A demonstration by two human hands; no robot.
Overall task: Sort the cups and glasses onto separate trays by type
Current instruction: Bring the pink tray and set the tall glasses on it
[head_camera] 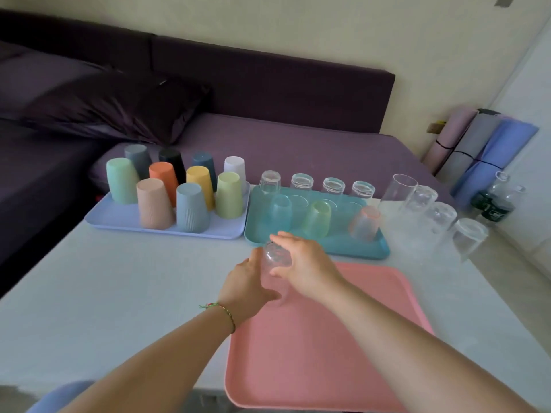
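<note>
**Item in hand:** tall clear drinking glass, inverted, base uppermost. The left hand is curled round its lower left side. The right hand is wrapped over its upper right side, with the thumb laid against the wall. Both hands are closed on the glass.

**Location:** the glass is held over the far left corner of the pink rectangular plastic tray. Whether its rim touches the tray cannot be told, because the lower end is blurred.

**Handling (judged):** the glass is taken to be rigid, smooth-walled and breakable, and heavier than the plastic ware. It is likely slippery under dry fingers. It is best held round the wall near mid-height, not pinched at the rim, and set down flat on its rim without a knock.

**Beyond the pink tray:**
- Teal plastic tray, just past the far edge. It carries a back row of short clear glasses and three tinted translucent tumblers in blue-green, green and peach.
- Lavender plastic tray, far left, filled with opaque pastel plastic cups, all inverted.
- Four tall clear glasses, past the far right corner, inverted in a line on the white table. These are judged to be unsorted.

**Background:** purple sofa, well beyond all three trays.
</note>
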